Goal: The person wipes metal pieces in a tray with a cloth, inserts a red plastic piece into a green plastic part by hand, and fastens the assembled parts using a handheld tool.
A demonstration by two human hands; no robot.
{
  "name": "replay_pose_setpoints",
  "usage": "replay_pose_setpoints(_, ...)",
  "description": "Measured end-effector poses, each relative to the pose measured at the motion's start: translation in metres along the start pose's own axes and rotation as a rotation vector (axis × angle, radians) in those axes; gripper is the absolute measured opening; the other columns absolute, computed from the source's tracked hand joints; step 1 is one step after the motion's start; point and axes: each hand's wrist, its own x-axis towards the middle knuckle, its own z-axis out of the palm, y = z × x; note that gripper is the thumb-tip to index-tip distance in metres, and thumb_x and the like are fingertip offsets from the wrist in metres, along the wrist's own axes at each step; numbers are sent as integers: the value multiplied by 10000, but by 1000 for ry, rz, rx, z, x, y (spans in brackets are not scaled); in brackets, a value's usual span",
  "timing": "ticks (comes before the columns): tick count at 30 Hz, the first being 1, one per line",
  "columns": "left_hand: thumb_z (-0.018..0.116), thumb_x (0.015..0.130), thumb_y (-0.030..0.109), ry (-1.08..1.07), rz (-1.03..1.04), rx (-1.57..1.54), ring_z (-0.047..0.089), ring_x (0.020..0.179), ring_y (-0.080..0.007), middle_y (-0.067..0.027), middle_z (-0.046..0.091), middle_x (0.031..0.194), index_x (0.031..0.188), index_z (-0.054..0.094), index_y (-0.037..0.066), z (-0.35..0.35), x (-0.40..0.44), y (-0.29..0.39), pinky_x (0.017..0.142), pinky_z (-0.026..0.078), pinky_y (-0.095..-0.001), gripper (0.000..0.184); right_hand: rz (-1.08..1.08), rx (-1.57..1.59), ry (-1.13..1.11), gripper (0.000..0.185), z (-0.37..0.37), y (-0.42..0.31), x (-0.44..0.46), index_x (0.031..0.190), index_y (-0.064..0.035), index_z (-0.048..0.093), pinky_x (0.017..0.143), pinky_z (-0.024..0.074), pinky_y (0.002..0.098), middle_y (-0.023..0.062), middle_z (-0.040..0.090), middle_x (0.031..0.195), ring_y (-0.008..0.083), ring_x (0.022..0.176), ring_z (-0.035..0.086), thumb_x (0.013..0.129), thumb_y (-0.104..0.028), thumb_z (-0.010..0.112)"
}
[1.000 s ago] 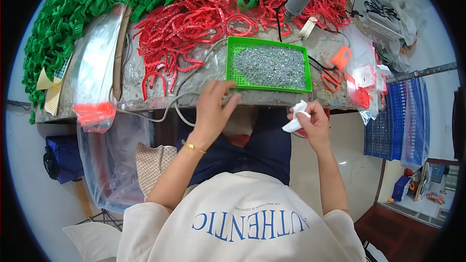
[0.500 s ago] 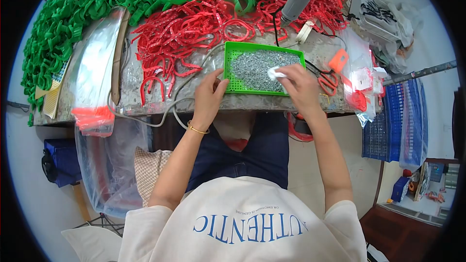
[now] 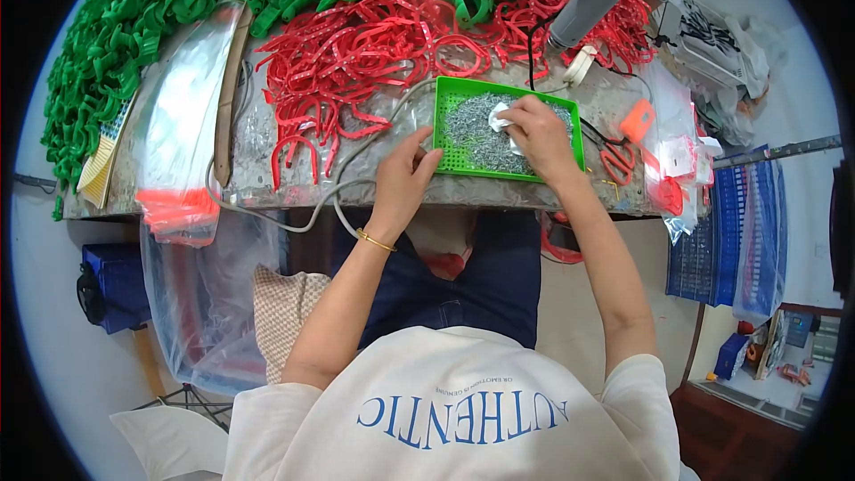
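Note:
A shallow green tray with perforated walls sits at the front edge of the worktable, holding a layer of small silvery metal pieces. At its left end, my left hand has its fingers curled against the rim, thumb near the front corner. Inside the tray, my right hand pinches a crumpled white tissue-like wad, pressing it onto the metal pieces. Green floor shows through the thinned pieces left of my right hand. Exact contact of the right fingertips is partly hidden.
Red printed straps heap behind the tray, with green plastic parts at the left. Orange-handled scissors lie right of the tray. A grey lamp-like arm hangs overhead. A grey cable and plastic bags lie leftward.
My right hand has moved left and farther back within the tray with the white wad, and more green floor shows. The whole view has shifted slightly; my left hand stays at the tray's left end.

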Motion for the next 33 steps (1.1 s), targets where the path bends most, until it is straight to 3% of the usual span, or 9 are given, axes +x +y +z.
replay_pose_setpoints(7,657,903,163,-16,23,34,508,586,-168,-104,570,675,1281,586,56,-1,-1,0,578,424,-323,399,-42,85,-267,250,-14,-17,-8,1029,-88,683,751,510,414,111,588,891,318,859,622,783,-46,690)
replay_pose_setpoints(12,652,906,160,-28,18,49,508,587,-181,-107,572,683,1284,584,61,-2,-1,3,582,427,-329,397,-66,237,-310,228,14,-36,9,1034,-50,680,750,505,386,114,615,920,305,856,630,807,-33,667)
replay_pose_setpoints(14,653,906,160,-21,16,56,510,587,-182,-108,573,684,1284,585,62,-3,-1,4,584,429,-331,396,-48,172,-138,229,20,-31,21,1034,-49,680,740,504,391,121,617,917,306,856,633,807,-27,656)
replay_pose_setpoints(18,657,906,167,-29,21,47,524,595,-202,-119,583,699,1282,583,59,-2,-2,4,590,434,-337,399,-2,174,-169,203,26,-18,34,1010,-62,674,735,503,393,125,619,919,322,859,626,809,-35,653)
replay_pose_setpoints(20,660,905,170,-32,16,59,527,601,-209,-125,586,710,1282,581,55,-2,1,4,594,436,-340,402,-112,117,-133,195,29,-17,30,990,-64,670,724,504,380,115,614,908,317,855,624,797,-38,671)
replay_pose_setpoints(23,659,905,171,-34,11,67,535,620,-229,-133,588,734,1281,579,48,-4,-1,5,608,440,-349,404,-151,93,-331,191,10,-22,18,948,-85,676,729,496,393,84,609,868,294,834,620,764,-39,699)
replay_pose_setpoints(26,659,903,174,-30,30,96,542,637,-243,-138,587,752,1285,574,45,-5,-2,6,620,444,-360,412,-247,-52,-355,177,-23,-8,14,928,-89,680,741,491,403,75,610,853,285,837,618,760,-35,697)
replay_pose_setpoints(30,652,908,177,-50,30,93,548,647,-259,-145,585,764,1293,565,45,-4,-3,9,626,444,-371,416,-186,173,-483,188,-23,-14,-1,924,-96,686,756,480,398,76,605,845,290,856,615,756,-11,685)
replay_pose_setpoints(33,641,916,176,-49,36,107,554,660,-270,-151,590,781,1298,559,42,-4,-2,8,635,445,-376,413,-204,223,-435,200,-1,-21,8,939,-91,681,744,484,397,83,598,851,291,865,609,758,-7,683)
